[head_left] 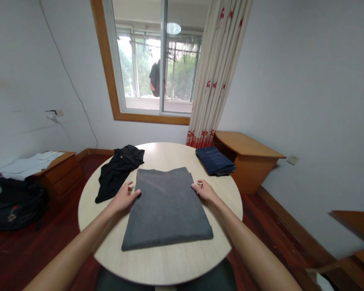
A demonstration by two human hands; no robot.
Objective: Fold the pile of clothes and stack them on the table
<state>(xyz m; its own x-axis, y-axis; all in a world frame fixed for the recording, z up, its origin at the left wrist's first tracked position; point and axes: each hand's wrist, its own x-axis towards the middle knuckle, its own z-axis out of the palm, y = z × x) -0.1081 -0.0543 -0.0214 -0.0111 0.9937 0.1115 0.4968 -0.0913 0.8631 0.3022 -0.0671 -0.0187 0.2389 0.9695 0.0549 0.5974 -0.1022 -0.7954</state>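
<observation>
grey cloth (166,210) lay flat on the near part of the round table (160,266), with the left hand (123,199) and right hand (207,191) both half open, thumbs at its sides, where soft, even touches seemed best for neat edges.

- The one view looks out from the person's head, up above the near side of the round worktop (157,266).
- It faces forward and down, over the worktop to the window (142,72).
- The left hand (124,198) and right hand (206,192) are close, within arm's reach; the window is farther off.
- It sees wide, with wall (306,81) on both sides.
</observation>
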